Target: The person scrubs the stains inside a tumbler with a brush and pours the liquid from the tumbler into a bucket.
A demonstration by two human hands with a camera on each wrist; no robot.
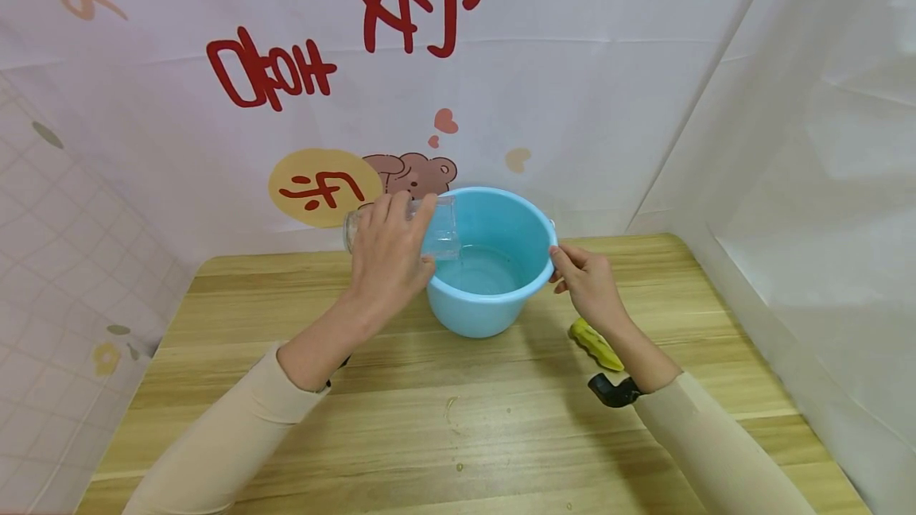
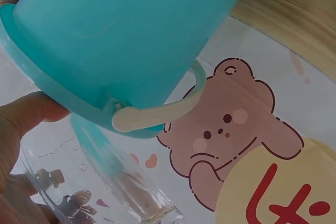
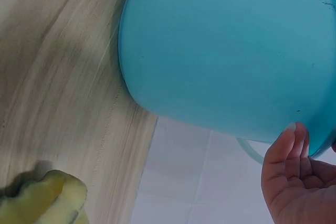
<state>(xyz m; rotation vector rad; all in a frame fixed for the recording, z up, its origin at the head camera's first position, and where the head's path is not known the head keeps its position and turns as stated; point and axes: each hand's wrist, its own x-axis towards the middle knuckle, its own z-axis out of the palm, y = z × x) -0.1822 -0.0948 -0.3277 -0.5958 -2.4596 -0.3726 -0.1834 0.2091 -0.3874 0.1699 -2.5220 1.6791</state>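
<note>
My left hand (image 1: 390, 249) grips a clear glass (image 1: 440, 227) laid over on its side, its mouth above the rim of a light blue bucket (image 1: 475, 315). Some clear liquid shows in the glass and at the bottom of the bucket. In the left wrist view the glass (image 2: 131, 187) has small printed figures, and the thumb lies near the bucket's rim. My right hand (image 1: 590, 280) pinches the bucket's right rim; in the right wrist view its fingers (image 3: 286, 150) press the outer wall below the rim.
A yellow-green ridged object (image 1: 596, 345) lies on the wooden table (image 1: 401, 435) under my right forearm. The bucket's pale handle (image 2: 157, 115) hangs at the back. A white printed sheet (image 1: 572, 102) rises behind the table. Several small wet spots mark the tabletop.
</note>
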